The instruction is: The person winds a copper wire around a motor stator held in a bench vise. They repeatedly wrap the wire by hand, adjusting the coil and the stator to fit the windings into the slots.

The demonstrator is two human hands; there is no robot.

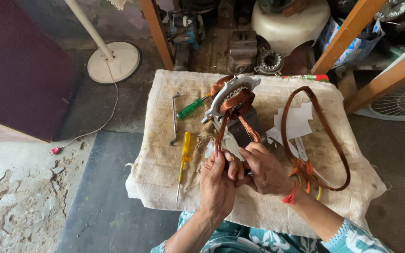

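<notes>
A yellow-handled screwdriver (184, 154) lies on the cloth-covered table (165, 187). The left hand (217, 180), fingers curled, pinches a copper wire coil (230, 112) looped through the upright motor stator (230, 93). The right hand (266, 168) grips the same strands. A blue-white plastic package (352, 47) sits behind on the right.

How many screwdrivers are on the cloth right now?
2: a green-handled screwdriver lies left of the motor stator; a yellow-handled screwdriver lies nearer, left of the hands. Others may be hidden.
</notes>
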